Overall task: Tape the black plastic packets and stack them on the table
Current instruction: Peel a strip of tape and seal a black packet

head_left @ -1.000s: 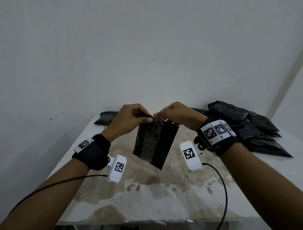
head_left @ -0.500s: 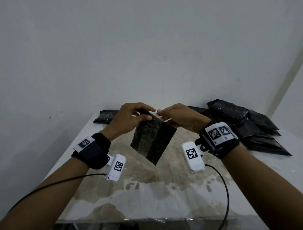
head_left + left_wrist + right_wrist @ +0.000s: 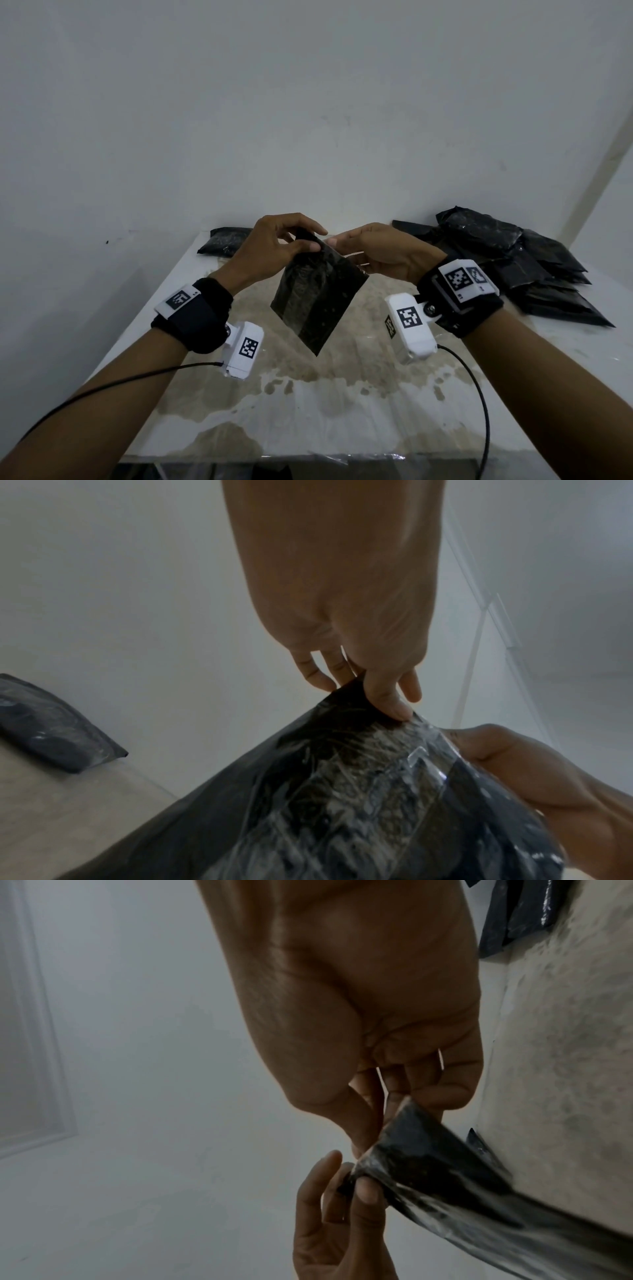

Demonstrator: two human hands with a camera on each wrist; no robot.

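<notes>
- While it hangs in the air above the stained surface (image 3: 342, 411), the held packet (image 3: 317, 294) serves as the landmark for everything below; it is a flat black plastic rectangle, tilted, its long axis running from the upper end at the fingers down toward the viewer, with the lowest corner pointing down and slightly right.
- Far left of the held packet, a single black packet (image 3: 224, 241) lies flat at the back left corner of the surface, by the wall.
- Just left of the held packet's upper end, the left hand (image 3: 274, 250) pinches that end: the thumb presses on the near face and the fingers curl behind it, as the left wrist view shows (image 3: 359, 642).
- Down the held packet's near face runs a glossy, crinkled strip of clear tape (image 3: 394, 777), along the long axis.
- Just right of the upper end, the right hand (image 3: 387, 253) pinches the adjoining top corner between thumb and fingertips, its other fingers loosely curled; the right wrist view shows the same grip (image 3: 377, 1042).
- Well to the right of the held packet, a pile of black packets (image 3: 513, 267) lies overlapping on the back right of the surface.
</notes>
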